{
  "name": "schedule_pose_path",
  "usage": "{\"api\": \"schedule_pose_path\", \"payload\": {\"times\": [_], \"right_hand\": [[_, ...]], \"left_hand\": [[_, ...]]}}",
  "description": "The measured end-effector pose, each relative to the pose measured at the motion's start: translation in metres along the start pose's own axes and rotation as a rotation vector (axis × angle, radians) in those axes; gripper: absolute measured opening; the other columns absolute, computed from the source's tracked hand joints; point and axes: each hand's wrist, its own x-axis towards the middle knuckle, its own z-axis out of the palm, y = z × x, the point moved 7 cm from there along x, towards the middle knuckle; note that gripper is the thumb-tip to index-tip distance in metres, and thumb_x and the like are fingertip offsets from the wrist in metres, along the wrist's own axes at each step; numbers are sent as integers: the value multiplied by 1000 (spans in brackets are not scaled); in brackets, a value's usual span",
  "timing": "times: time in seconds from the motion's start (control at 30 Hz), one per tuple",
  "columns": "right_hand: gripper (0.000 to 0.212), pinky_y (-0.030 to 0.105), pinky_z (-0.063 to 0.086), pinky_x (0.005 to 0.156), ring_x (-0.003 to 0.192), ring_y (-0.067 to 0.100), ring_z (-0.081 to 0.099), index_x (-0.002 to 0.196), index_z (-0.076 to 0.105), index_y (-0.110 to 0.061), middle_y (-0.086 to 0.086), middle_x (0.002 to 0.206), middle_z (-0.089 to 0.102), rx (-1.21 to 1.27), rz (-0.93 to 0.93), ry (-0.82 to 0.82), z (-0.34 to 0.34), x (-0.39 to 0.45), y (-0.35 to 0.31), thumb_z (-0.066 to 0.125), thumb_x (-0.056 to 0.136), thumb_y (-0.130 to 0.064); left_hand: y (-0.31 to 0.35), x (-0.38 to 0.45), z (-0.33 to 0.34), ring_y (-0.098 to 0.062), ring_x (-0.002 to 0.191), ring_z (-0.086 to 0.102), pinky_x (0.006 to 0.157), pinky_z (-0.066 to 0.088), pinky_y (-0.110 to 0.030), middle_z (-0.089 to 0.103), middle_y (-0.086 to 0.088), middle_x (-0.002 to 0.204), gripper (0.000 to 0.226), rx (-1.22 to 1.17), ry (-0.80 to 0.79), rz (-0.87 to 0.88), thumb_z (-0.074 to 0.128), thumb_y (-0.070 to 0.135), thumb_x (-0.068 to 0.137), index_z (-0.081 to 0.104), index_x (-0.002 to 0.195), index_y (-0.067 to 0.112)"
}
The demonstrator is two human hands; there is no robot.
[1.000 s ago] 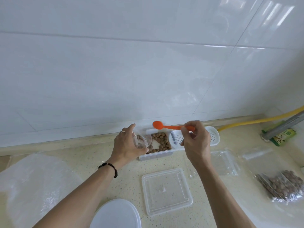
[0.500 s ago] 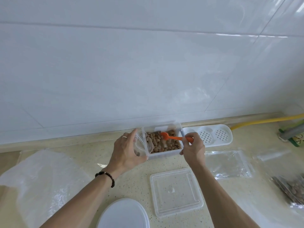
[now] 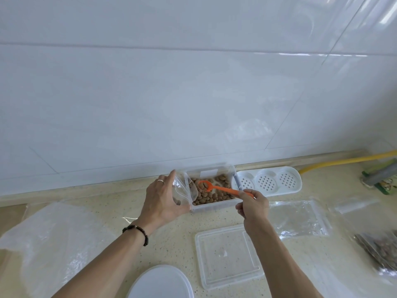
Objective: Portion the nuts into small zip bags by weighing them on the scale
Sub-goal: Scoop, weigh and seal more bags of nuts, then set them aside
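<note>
Brown nuts (image 3: 211, 195) in orange spoon (image 3: 217, 188) (right hand (image 3: 252, 204) pinching), left hand (image 3: 162, 197) gripping zip bag (image 3: 182, 193).

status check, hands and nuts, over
Left hand holds small zip bag open beside the tub. Right hand grips orange spoon, bowl loaded over the nuts. Nothing between spoon and bag.

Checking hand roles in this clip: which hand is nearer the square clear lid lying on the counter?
Right. The right hand is just above the lid's far edge; the left hand is farther off, up-left.
</note>
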Motion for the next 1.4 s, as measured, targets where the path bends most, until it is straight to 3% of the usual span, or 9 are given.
{"api": "schedule_pose_path", "payload": {"times": [0.13, 0.2, 0.43, 0.57, 0.67, 0.83, 1.0, 1.17, 1.4], "right_hand": [[9, 26, 41, 47, 40, 11, 49, 97, 58, -10, 24, 93, 72, 87, 1, -36, -8, -4, -12, 62, 91, -4], [11, 26, 39, 46, 40, 12, 47, 99, 57, -9, 19, 88, 74, 120, -53, -77, -9, -11, -29, 61, 92, -3], [9, 21, 42, 39, 40, 15, 56, 89, 58, -11, 10, 80, 64, -312, -609, -273, 15, -71, -102, 61, 93, -4], [17, 27, 47, 42, 45, 19, 59, 85, 57, -18, 4, 74, 66, -434, -783, -350, 21, -93, -112, 60, 94, -5], [18, 28, 47, 42, 44, 18, 59, 84, 57, -19, -6, 74, 67, -322, -759, -263, 9, -89, -117, 61, 93, -4], [14, 32, 53, 49, 55, 27, 63, 87, 55, -20, 4, 86, 66, -361, -669, 6, -19, -50, -99, 59, 95, -9], [7, 50, 56, 63, 65, 27, 64, 94, 55, -18, -4, 83, 63, -643, -609, -65, -7, -17, -61, 55, 96, -10], [6, 28, 49, 47, 50, 19, 63, 96, 56, -14, 1, 88, 61, -602, -439, -179, 7, -11, -34, 54, 97, -9], [7, 27, 47, 46, 45, 14, 58, 102, 59, -11, 14, 82, 64, -291, -197, -79, 3, -5, -12, 55, 96, -9]], "left_hand": [[9, 8, -1, -21, 117, 47, 100, 37, -35, 50, -3, 119, 112, 66, -20, -18, 74, 59, 60, 22, 150, 17], [16, 12, -1, -23, 120, 46, 101, 36, -35, 47, -6, 125, 113, 82, -39, -31, 76, 58, 62, 21, 150, 16], [40, 19, 1, -19, 123, 43, 102, 36, -35, 45, -3, 131, 112, -76, -19, -24, 81, 51, 61, 21, 150, 18], [42, 17, -2, -19, 123, 42, 105, 35, -39, 45, -3, 131, 112, -126, 11, -17, 82, 49, 60, 22, 149, 20], [39, 16, -3, -18, 123, 43, 107, 34, -42, 45, -2, 129, 111, -143, 22, -18, 83, 48, 59, 23, 149, 22], [29, 12, -7, -20, 120, 45, 106, 35, -42, 47, -4, 125, 109, -85, 49, -13, 84, 45, 59, 26, 148, 19], [16, 1, -9, -22, 114, 49, 104, 35, -41, 47, 1, 114, 103, -5, 51, 48, 79, 44, 61, 29, 147, 15], [12, -5, -4, -20, 119, 46, 111, 27, -40, 49, -1, 120, 108, 29, 32, 63, 76, 54, 60, 26, 148, 17], [6, -6, 0, -19, 124, 41, 114, 24, -42, 47, -1, 126, 112, 52, 11, 48, 79, 56, 62, 21, 150, 19]]}}
